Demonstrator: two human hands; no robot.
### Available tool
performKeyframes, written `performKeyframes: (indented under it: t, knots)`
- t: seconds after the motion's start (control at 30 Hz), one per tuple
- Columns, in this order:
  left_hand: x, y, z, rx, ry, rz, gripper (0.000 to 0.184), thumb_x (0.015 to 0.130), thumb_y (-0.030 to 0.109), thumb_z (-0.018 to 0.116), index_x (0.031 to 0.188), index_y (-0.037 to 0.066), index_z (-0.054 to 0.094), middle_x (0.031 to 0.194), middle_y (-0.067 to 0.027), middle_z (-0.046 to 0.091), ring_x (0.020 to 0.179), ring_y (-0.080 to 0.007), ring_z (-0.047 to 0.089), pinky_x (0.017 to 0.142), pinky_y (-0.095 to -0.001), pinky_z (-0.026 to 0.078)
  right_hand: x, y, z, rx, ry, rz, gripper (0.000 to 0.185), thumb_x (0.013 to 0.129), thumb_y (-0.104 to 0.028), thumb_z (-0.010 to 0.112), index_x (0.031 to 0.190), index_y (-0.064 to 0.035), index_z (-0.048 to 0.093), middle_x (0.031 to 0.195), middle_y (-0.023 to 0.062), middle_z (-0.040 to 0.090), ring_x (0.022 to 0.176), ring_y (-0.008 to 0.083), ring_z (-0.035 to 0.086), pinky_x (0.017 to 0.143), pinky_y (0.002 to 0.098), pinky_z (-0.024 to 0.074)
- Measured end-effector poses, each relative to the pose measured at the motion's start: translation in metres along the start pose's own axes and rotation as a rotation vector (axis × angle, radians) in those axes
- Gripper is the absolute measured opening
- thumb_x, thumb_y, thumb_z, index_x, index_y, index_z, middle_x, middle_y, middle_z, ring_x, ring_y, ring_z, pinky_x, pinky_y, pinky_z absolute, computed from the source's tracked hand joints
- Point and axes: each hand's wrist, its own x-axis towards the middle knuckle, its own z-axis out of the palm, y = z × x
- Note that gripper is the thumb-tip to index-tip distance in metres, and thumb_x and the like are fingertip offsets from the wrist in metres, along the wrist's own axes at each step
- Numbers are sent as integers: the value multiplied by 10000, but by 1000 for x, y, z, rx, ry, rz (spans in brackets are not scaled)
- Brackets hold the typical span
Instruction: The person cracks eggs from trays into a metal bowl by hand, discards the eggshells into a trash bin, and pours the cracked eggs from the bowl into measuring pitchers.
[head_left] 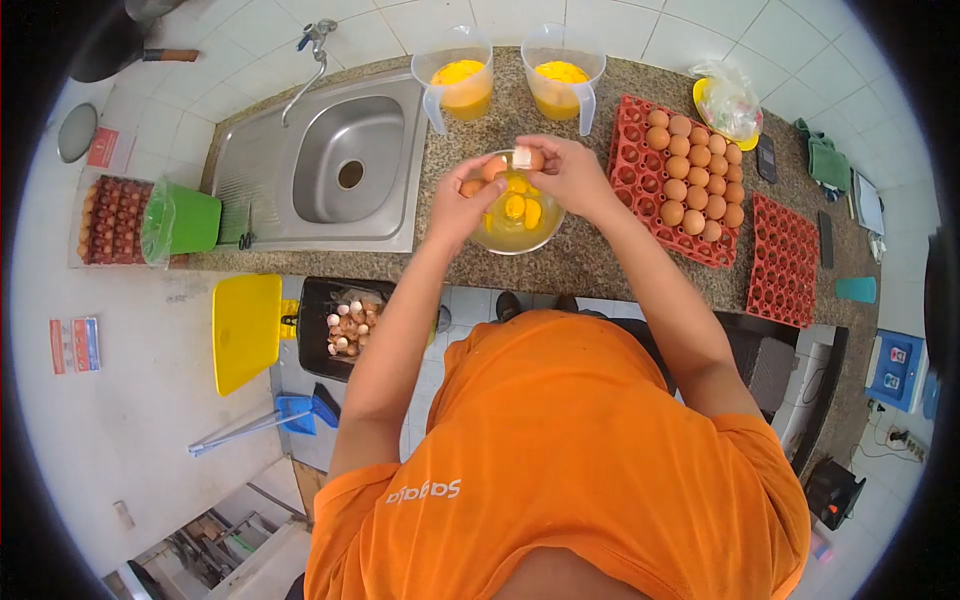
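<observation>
Both of my hands are over a bowl (518, 246) on the granite counter, which holds several yellow yolks (515, 206) in clear egg white. My left hand (462, 208) is closed around brown eggshell (494, 168), with another brown piece (471, 187) showing by its fingers; whether that piece is whole or broken I cannot tell. In my right hand (568, 172) is a cracked eggshell (528, 157), its white inside showing. Behind the bowl stand two clear measuring jugs (478, 62) with yellow egg in them.
Right of the bowl, a stack of red egg trays (630, 190) carries brown eggs (693, 222). Farther right lies another red tray (782, 260). A steel sink (405, 200) is on the left, with a green container (190, 220) beyond. Below, an open black bin (315, 310) contains eggshells.
</observation>
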Motion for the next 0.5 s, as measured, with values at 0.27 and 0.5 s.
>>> performKeyframes:
  t: [0.27,0.5]
  knots:
    - [-35,-51,-25,-1341,-101,-367,353,1070,345,610,1303,80,593,981,5,662,694,-65,558,469,-176,409,-10,-16,73,-183,-156,-208,606,894,-293,830,1420,-54,645,1347,174,687,1228,258,664,1063,359,493]
    - [-176,-83,-160,-1526,398,116,380,1030,312,674,1321,77,609,1235,-124,692,731,-73,563,478,-183,424,39,11,151,170,-417,91,314,958,-161,714,1221,11,714,1085,156,772,1023,203,737,907,330,567]
